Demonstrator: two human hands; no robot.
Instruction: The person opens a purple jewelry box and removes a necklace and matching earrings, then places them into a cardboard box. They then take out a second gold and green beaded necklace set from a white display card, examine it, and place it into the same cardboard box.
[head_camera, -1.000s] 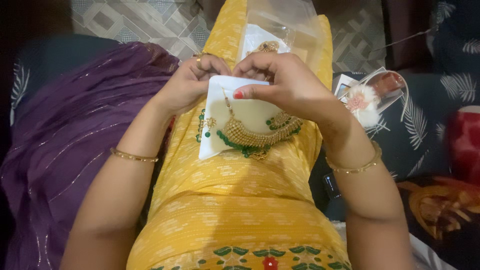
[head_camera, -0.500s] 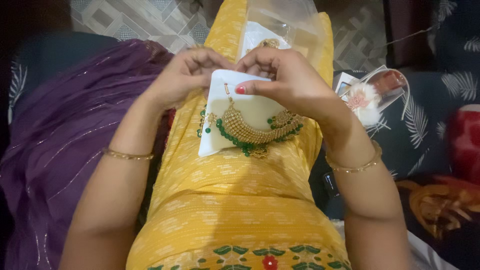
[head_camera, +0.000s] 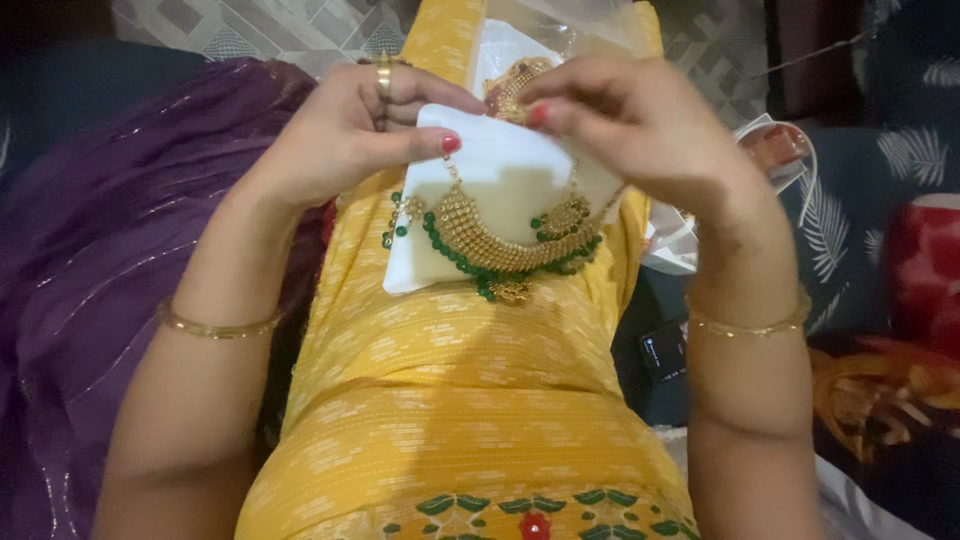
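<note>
Now the white card (head_camera: 500, 160) lies on the yellow-clad lap (head_camera: 470, 360), tilted up at its far edge, with the gold necklace with green beads (head_camera: 500, 255) draped across its near half. The left hand (head_camera: 350, 135) pinches the card's far left corner, thumb on top. The right hand (head_camera: 640, 125) has its fingers bunched at the far right edge, pinching near the necklace's thin chain, though what exactly they nip is hard to tell. The card looks light and bendy, so the edges are the place to hold it. The necklace looks delicate: loose beads, fine links that could snag, best lifted by the chain ends. A clear plastic bag (head_camera: 590, 20) with more gold jewellery sits just beyond. Purple fabric (head_camera: 110, 230) lies off the lap's left edge, and a small clear box (head_camera: 785, 150) off the right.
</note>
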